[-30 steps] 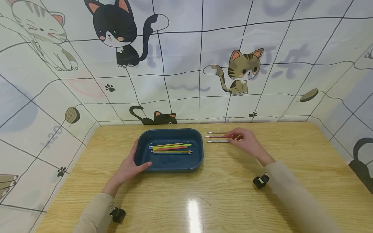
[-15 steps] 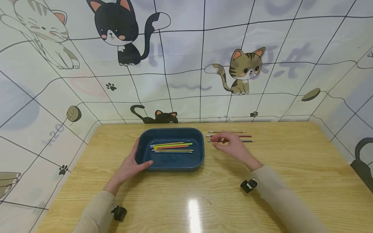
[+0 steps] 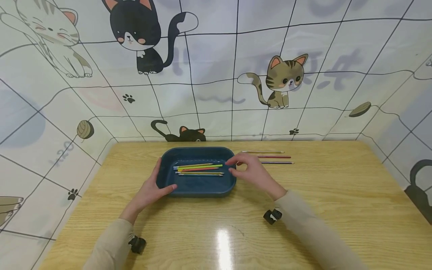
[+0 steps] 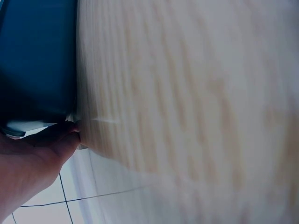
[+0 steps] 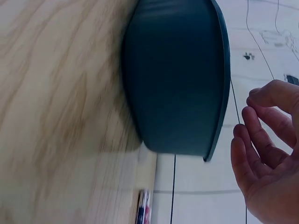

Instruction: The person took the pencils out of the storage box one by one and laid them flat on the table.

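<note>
- Right hand (image 3: 251, 170) looks let go: its fingers bend loosely, thumb apart, and I see nothing in them.
- Its fingertips are over the right rim of the tray (image 3: 202, 185).
- Left hand (image 3: 148, 193) grips the tray's near left corner.
- 5 pencils lie in the tray, just left of the right fingertips.
- 3 loose pencils (image 3: 275, 157) lie behind that hand and to its right.
- My guess at the step: getting 1 pencil out of the tray.
- That would call for dipping past the rim and pinching 1 pencil.
- Bare table (image 3: 189, 232) lies on the near side of both hands; the wall (image 3: 216, 93) is behind.
</note>
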### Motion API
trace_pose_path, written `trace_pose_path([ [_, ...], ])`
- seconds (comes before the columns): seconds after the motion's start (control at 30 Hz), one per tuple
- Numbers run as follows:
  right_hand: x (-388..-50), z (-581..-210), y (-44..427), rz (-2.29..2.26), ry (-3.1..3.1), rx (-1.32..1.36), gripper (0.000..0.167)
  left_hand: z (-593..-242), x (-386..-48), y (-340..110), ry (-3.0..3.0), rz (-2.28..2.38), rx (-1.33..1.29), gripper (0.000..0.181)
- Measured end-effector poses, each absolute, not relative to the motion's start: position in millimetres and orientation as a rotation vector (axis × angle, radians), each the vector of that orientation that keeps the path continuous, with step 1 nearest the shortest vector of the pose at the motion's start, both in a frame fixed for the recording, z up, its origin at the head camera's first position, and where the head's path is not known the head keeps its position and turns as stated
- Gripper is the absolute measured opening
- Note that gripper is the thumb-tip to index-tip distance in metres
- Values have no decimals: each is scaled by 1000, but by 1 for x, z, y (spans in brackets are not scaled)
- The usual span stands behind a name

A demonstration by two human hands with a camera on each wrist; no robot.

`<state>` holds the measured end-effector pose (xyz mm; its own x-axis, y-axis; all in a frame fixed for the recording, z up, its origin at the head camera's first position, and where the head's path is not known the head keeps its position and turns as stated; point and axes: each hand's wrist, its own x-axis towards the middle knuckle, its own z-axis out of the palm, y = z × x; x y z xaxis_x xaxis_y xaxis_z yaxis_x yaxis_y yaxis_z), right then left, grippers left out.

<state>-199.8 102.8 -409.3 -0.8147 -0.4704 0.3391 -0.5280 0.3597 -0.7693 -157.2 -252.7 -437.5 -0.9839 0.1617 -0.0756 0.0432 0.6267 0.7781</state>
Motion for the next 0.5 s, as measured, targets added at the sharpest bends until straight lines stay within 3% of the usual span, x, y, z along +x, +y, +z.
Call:
trace_pose_path([
  [0.27, -199, -412, 77, 1420, -2531, 1129, 17, -437, -157, -253, 2703, 1301, 171, 108],
  [0.5, -202, -414, 59, 1434, -2604, 1139, 18, -436, -157, -253, 2707, 1293, 175, 109],
])
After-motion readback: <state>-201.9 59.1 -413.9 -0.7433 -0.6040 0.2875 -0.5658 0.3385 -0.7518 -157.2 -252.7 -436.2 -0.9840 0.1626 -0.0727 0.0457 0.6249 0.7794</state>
